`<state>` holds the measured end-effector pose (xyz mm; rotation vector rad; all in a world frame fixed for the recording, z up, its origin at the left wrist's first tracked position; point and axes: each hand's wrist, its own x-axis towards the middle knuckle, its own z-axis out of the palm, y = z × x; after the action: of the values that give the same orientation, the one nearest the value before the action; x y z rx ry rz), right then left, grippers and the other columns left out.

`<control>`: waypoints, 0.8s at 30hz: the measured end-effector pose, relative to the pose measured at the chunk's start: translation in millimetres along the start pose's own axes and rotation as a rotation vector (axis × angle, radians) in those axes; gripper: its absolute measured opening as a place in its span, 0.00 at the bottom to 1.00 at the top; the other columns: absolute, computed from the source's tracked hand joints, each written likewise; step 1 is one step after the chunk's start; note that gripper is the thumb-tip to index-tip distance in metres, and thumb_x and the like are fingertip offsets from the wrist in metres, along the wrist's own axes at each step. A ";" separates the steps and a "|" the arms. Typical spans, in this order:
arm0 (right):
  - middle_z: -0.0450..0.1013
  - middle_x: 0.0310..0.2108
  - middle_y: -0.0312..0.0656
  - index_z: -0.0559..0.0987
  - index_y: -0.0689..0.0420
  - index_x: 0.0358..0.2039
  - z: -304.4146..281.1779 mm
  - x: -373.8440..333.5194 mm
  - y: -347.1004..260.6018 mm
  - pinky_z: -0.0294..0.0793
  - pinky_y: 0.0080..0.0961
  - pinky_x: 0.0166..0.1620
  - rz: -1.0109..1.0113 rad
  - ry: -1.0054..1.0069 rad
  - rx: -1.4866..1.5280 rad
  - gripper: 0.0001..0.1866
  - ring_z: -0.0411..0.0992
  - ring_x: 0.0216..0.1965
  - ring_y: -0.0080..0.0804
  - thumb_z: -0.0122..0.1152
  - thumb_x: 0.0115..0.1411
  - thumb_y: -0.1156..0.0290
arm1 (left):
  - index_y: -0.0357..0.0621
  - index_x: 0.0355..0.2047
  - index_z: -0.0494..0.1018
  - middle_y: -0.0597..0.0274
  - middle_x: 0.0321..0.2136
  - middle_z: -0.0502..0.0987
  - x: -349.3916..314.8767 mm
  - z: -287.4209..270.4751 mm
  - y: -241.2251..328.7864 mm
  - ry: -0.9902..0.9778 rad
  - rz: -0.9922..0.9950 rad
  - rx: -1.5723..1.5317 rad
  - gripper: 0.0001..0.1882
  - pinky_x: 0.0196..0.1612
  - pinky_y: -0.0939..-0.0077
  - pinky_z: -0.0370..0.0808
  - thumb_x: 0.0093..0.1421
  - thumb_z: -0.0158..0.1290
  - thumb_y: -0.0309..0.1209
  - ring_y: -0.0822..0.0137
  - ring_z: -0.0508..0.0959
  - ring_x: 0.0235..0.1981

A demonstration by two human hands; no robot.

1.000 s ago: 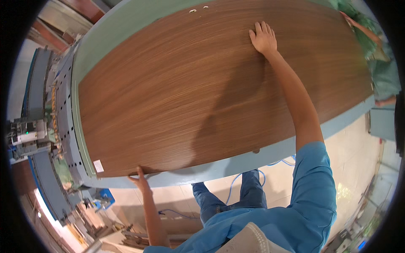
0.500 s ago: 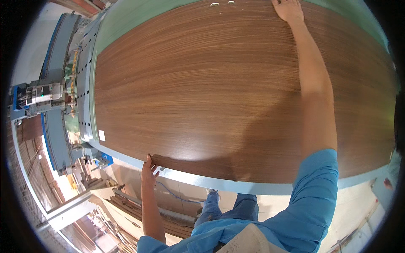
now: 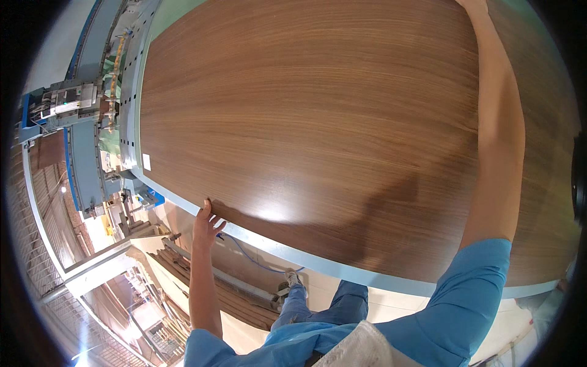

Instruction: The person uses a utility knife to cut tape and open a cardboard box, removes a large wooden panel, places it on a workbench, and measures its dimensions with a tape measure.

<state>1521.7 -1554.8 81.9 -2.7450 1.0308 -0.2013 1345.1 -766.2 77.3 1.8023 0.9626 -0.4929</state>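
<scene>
A large brown wood-grain panel (image 3: 306,122) lies flat on a table with a pale blue edge (image 3: 342,269). My left hand (image 3: 206,225) is at the panel's near edge, left of my body. Its fingertips touch the rim and its fingers are apart. Stretched far across the panel, my right arm ends in my right hand (image 3: 474,3) at the top of the picture. Only its wrist end shows there; the fingers are cut off. A small white label (image 3: 146,162) sits on the panel's near left corner.
Beyond the panel's left end stands a blue-grey machine beam (image 3: 82,162) with a carriage (image 3: 70,101). Stacked boards (image 3: 235,293) lie on the floor at the lower left. A blue hose (image 3: 251,260) runs near my feet. Green sheeting (image 3: 177,15) shows behind the panel.
The view has tilted, with the machine and the panel's left end shown higher. My right hand has moved up and right, mostly out of the picture. The left stays at the near edge.
</scene>
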 end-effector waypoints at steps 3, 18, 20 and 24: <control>0.70 0.58 0.58 0.75 0.65 0.56 1.5 3.5 1.7 0.64 0.46 0.64 -0.006 0.038 -0.012 0.36 0.65 0.61 0.55 0.42 0.67 0.42 | 0.47 0.54 0.64 0.60 0.51 0.68 -1.0 1.3 3.7 -0.024 -0.005 -0.006 0.35 0.56 0.49 0.69 0.60 0.58 0.59 0.58 0.70 0.53; 0.63 0.66 0.47 0.68 0.54 0.65 37.3 48.0 33.7 0.59 0.45 0.68 -0.083 0.071 -0.133 0.40 0.60 0.67 0.46 0.36 0.66 0.35 | 0.46 0.54 0.63 0.60 0.52 0.69 -13.2 12.5 8.0 -0.019 0.043 -0.022 0.34 0.53 0.51 0.72 0.61 0.57 0.57 0.58 0.70 0.53; 0.64 0.65 0.47 0.69 0.55 0.64 45.5 58.5 38.2 0.60 0.46 0.67 -0.093 0.110 -0.134 0.40 0.61 0.66 0.47 0.36 0.66 0.35 | 0.46 0.56 0.62 0.58 0.53 0.68 -14.4 12.4 8.2 -0.029 0.049 -0.026 0.35 0.54 0.49 0.71 0.61 0.57 0.58 0.56 0.70 0.54; 0.62 0.67 0.47 0.67 0.54 0.65 54.1 52.8 40.2 0.59 0.46 0.68 -0.116 0.251 -0.272 0.37 0.59 0.67 0.47 0.33 0.69 0.39 | 0.44 0.57 0.60 0.58 0.54 0.67 -13.8 12.5 7.6 -0.050 0.044 -0.011 0.39 0.54 0.48 0.70 0.60 0.57 0.60 0.56 0.69 0.55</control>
<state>1546.3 -1611.8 22.9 -3.0906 1.0249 -0.4666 1344.0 -784.3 86.1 1.7892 0.8881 -0.5011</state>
